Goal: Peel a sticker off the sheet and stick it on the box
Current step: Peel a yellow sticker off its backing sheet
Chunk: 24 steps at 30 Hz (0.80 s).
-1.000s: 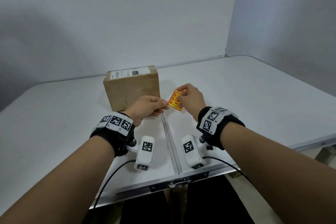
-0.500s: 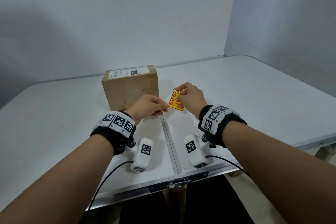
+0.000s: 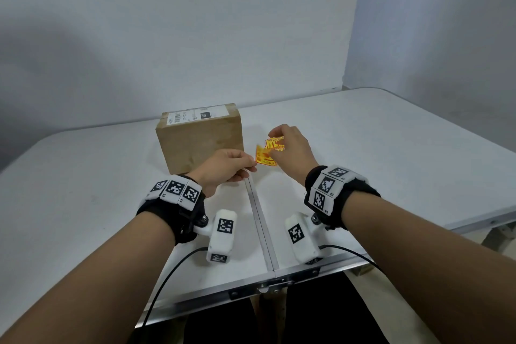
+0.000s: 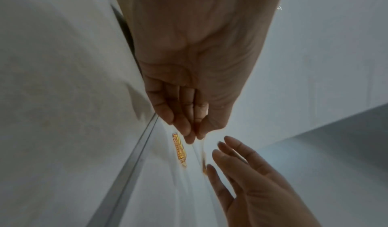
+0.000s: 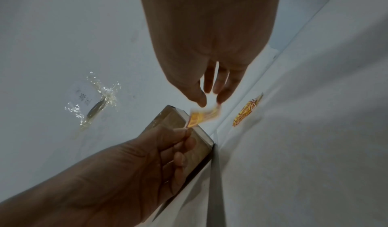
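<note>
**Sticker parts from its sheet beside waiting box**

At left on the white folding table (image 3: 83,176) stands the brown cardboard box (image 3: 199,142), a white shipping label across its top. Just in front of it, the left hand (image 3: 223,166) pinches one corner of the small yellow-and-red sticker sheet (image 3: 264,158), its grip closed on that sheet above the table's centre seam. To the right, the right hand (image 3: 290,148) pinches a yellow sticker (image 3: 275,142) between thumb and fingertip, grip closed on it, lifted up and away from the sheet; whether a last edge is still attached cannot be told. Both pieces hang in the air just right of the box, neither touching it. The right wrist view also shows another yellow-and-red piece (image 5: 247,110) lying flat on the table.

The risks, by judgement: the thin sticker may curl and stick to itself or to the fingertips, or tear if pulled too sharply. Pressed on hastily, it could land crooked or wrinkled on the box.
</note>
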Available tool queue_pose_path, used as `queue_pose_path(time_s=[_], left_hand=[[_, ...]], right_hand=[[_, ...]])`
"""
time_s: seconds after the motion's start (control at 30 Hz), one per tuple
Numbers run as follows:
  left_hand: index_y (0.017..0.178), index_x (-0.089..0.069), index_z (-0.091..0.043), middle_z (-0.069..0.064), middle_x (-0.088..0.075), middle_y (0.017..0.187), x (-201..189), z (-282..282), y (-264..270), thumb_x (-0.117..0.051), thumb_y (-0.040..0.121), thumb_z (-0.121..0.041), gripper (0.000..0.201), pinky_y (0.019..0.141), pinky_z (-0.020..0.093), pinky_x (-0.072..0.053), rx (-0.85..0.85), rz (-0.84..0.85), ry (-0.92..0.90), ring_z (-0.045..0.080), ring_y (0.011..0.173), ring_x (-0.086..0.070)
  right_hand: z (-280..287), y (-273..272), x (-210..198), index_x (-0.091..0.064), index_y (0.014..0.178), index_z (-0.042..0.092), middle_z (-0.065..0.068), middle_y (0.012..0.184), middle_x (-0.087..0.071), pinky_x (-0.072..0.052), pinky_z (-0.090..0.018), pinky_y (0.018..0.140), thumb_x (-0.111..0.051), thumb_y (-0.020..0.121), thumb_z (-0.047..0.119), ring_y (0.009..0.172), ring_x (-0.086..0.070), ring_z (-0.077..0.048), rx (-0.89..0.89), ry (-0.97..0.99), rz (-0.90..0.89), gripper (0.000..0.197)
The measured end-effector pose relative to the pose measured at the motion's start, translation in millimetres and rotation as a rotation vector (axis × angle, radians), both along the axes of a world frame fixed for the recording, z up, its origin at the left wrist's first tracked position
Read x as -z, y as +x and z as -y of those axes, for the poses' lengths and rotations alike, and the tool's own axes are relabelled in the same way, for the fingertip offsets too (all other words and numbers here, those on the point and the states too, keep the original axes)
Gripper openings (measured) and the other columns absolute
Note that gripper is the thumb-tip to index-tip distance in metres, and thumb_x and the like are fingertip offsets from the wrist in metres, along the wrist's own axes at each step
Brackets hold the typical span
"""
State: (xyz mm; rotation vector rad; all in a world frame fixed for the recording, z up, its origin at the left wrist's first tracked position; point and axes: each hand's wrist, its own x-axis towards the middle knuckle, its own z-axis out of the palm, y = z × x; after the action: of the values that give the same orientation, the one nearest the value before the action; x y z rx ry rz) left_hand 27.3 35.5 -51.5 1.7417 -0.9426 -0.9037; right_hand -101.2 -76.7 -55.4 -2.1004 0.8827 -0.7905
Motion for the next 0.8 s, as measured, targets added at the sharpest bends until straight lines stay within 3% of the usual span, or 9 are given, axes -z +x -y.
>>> queue_pose_path(time_s=[0.1, 0.27, 0.43, 0.63, 0.8], left_hand=[[0.085, -0.068, -0.017, -0.005, -0.071, 0.08, 0, 1, 0, -0.064, 0.087, -0.024, 0.008, 0.071, 0.022, -0.045, -0.049, -0.061, -0.012, 0.006, 0.064, -0.054], [0.087, -0.068, -0.016, -0.003, -0.072, 0.086, 1, 4, -1, -0.063, 0.087, -0.023, 0.009, 0.074, 0.022, -0.046, -0.087, -0.128, -0.061, 0.005, 0.065, -0.055], [0.089, -0.069, -0.015, -0.003, -0.071, 0.084, 0, 6, -4, -0.065, 0.086, -0.025, 0.011, 0.074, 0.023, -0.046, -0.092, -0.101, -0.106, 0.005, 0.063, -0.055], [0.101, -0.07, -0.006, -0.001, -0.071, 0.087, -3, 9, -3, -0.065, 0.087, -0.026, 0.025, 0.076, 0.024, -0.047, -0.07, -0.073, -0.122, 0.007, 0.066, -0.056], [0.092, -0.069, -0.011, -0.002, -0.071, 0.083, -4, 10, -5, -0.065, 0.087, -0.025, 0.016, 0.071, 0.021, -0.048, -0.059, -0.015, -0.118, 0.005, 0.064, -0.056]], right_hand=[[-2, 0, -6, -0.061, 0.106, 0.015, -0.002, 0.111, -0.048, -0.035, -0.022, 0.082, -0.054, 0.079, 0.0, 0.107, -0.044, -0.019, -0.006, -0.155, -0.006, 0.032], [-6, 2, -17, -0.071, 0.089, 0.007, -0.002, 0.083, -0.065, -0.055, -0.029, 0.073, -0.056, 0.082, 0.007, 0.077, -0.066, -0.017, -0.126, 0.009, -0.034, 0.016], [-6, 2, -15, -0.072, 0.085, -0.001, -0.013, 0.082, -0.073, -0.06, -0.034, 0.08, -0.056, 0.085, 0.012, 0.074, -0.071, -0.022, -0.096, 0.163, -0.044, 0.02], [-10, 2, -16, -0.071, 0.083, 0.0, -0.013, 0.08, -0.072, -0.059, -0.03, 0.082, -0.065, 0.085, 0.019, 0.073, -0.07, -0.021, -0.112, 0.34, 0.051, 0.021], [-11, 1, -13, -0.069, 0.089, -0.007, -0.017, 0.08, -0.069, -0.06, -0.035, 0.082, -0.066, 0.083, 0.009, 0.07, -0.068, -0.026, -0.1, 0.397, 0.111, 0.017]])
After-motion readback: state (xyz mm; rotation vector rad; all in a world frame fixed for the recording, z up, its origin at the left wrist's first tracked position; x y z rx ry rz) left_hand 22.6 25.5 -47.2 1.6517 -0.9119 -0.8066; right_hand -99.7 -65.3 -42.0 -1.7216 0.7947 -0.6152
